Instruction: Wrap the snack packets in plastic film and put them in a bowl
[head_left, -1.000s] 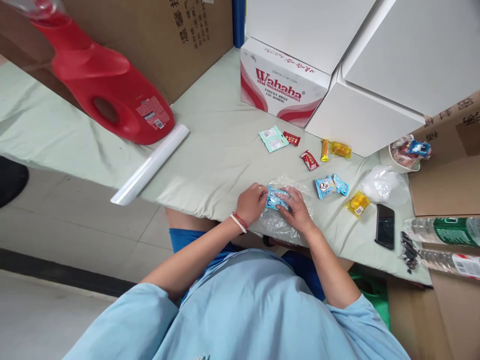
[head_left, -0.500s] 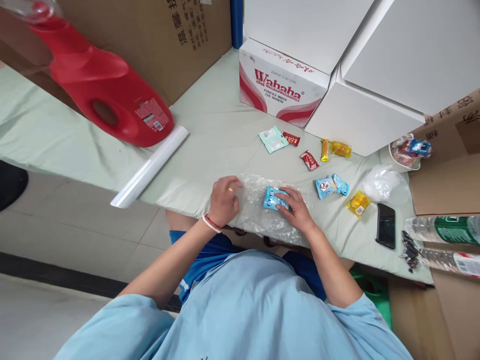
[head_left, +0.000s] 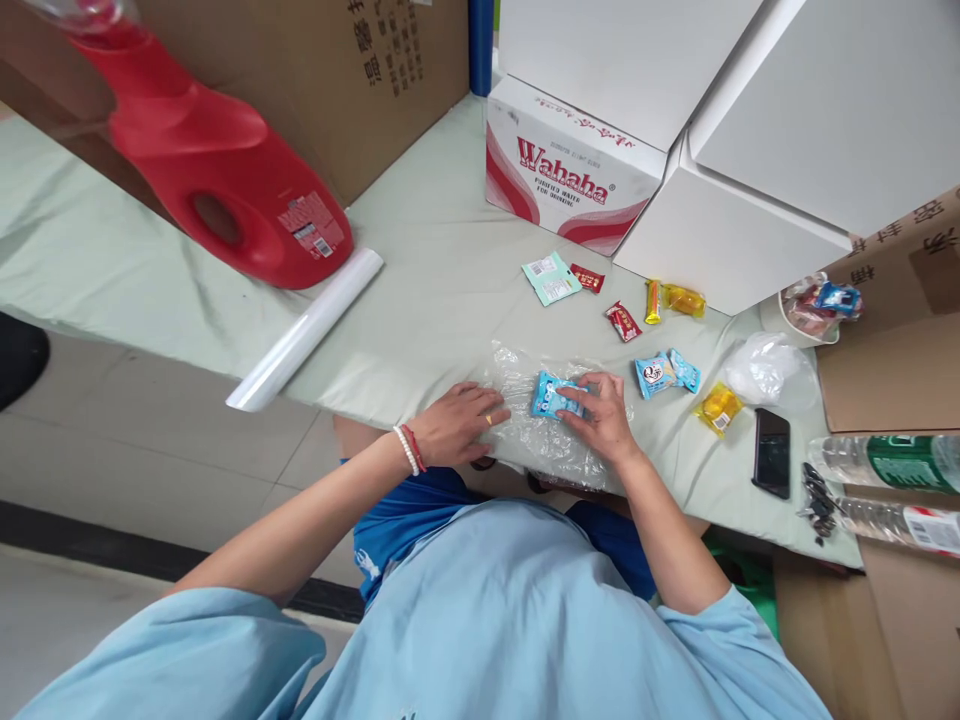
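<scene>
In front of me a sheet of clear plastic wrap (head_left: 517, 430) lies crumpled at the table's near edge. On it rests a small light-blue candy packet (head_left: 550, 394), partly covered by fingers. My right hand (head_left: 606, 418) has its thumb and fingers curled over the packet's right end, gripping it. My left hand (head_left: 461, 422) lies flat at the left edge of the wrap, fingers extended and holding nothing. To the right are two more blue packets (head_left: 654, 375) and a yellow packet (head_left: 718, 408).
A roll of plastic wrap (head_left: 307, 330) lies by a red jug (head_left: 247, 190). Farther back are a mint packet (head_left: 551, 278), red packets (head_left: 622, 320), yellow ones (head_left: 684, 301) and a Wahaha box (head_left: 566, 180). A phone (head_left: 772, 453), bottles (head_left: 911, 460) and a cup (head_left: 780, 320) stand or lie right.
My left hand has shifted down and flattened out from a curled pose at the wrap's edge. My right hand stays at the blue packet, its fingers slightly more raised and bent.
</scene>
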